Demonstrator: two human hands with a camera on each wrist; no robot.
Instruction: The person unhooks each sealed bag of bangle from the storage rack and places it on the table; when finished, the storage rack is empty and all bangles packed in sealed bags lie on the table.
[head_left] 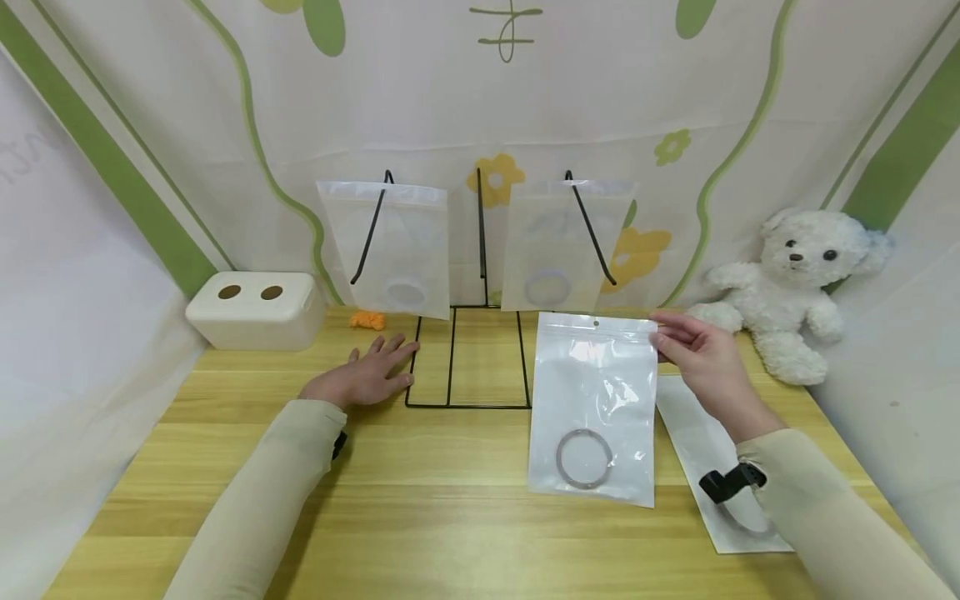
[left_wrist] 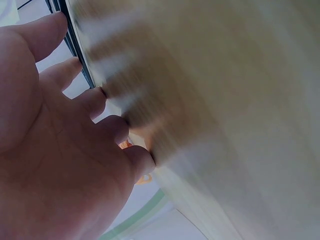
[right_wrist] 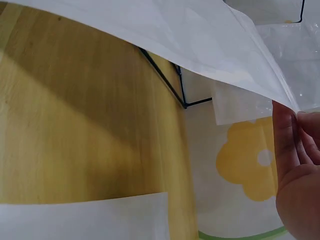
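Note:
My right hand [head_left: 708, 367] pinches the top right corner of a clear zip bag [head_left: 592, 367] with a ring-shaped bangle [head_left: 583, 459] near its bottom. In the right wrist view the bag [right_wrist: 200, 50] stretches away from the pinching hand [right_wrist: 300, 175]. My left hand [head_left: 365, 373] rests on the table with spread fingers, by the left side of the black wire rack's base [head_left: 450, 358]. Its fingertips [left_wrist: 142, 160] touch the wood in the left wrist view. Two similar bags, the left bag [head_left: 390, 242] and the right bag [head_left: 558, 242], hang on the rack's outer arms.
Another bag [head_left: 697, 442] lies on the wooden table [head_left: 420, 517] under my right forearm. A white box [head_left: 255, 321] with two holes stands at the left. A small orange object [head_left: 367, 320] lies beyond my left hand. A white teddy bear [head_left: 787, 292] sits at the right.

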